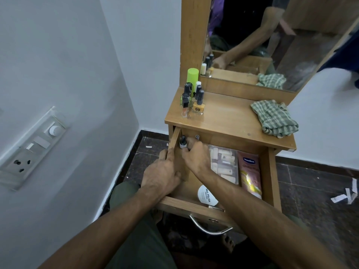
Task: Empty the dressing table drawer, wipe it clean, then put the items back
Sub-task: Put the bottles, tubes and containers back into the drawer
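Fingers [171, 158] of the left hand [161, 176] grip the open drawer's left wall [174, 141]; right hand [196, 158] fingers curl around a dark nail polish bottle [182, 142] inside.

Wooden counter [229, 117] below the mirror [272, 45]: nail polish bottles [194, 100] clustered left of it, crumpled checked cloth [274, 118] right.

A green-and-cream checked cloth [274, 118] is lying on the tan wooden table [229, 117], near a lime-green cylinder [192, 78] and a yellow polish bottle [198, 107] with a black cap. In the drawer [271, 171], a pink tube [249, 173] is showing a blue logo beside a white disc [206, 196] with black lettering.
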